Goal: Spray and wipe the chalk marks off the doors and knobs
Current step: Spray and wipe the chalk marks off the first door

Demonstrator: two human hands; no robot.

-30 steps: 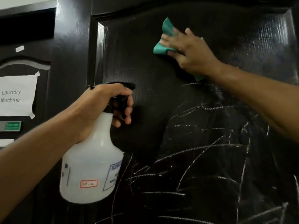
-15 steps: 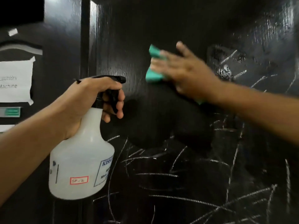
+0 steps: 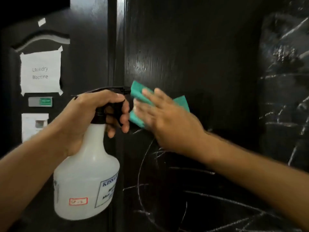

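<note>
While the right hand (image 3: 168, 121) lies flat with fingers spread, pressing the green cloth (image 3: 138, 96) against the black door (image 3: 192, 52) at frame centre, the left hand (image 3: 93, 118) holds the spray bottle (image 3: 85, 186) upright at lower left, thumb over the black spray head and fingers curled round the trigger and neck. Nozzle points toward the door, just beside the cloth; likely kept raised so spray can go on without changing grip. The flat palm spreads pressure over the cloth, which suits rubbing a flat panel. Right hand and cloth are blurred, in line with a wiping stroke. Bottle: translucent white, black trigger head, one red-bordered sticker low on the front and a blue-bordered label turned partly out of sight, text unreadable. Door: dark wood grain, glossy, with a wet-looking sheen in the upper centre of the frame, where no marks show. Chalk marks (image 3: 167, 195) run as thin white strokes and one long arc across the lower centre and lower right; more smeared, wet-looking marks at far right. No knob in view. By my reading, much of the panel is left to do. At upper left a taped paper sign (image 3: 41, 72) sits on the neighbouring door.
</note>
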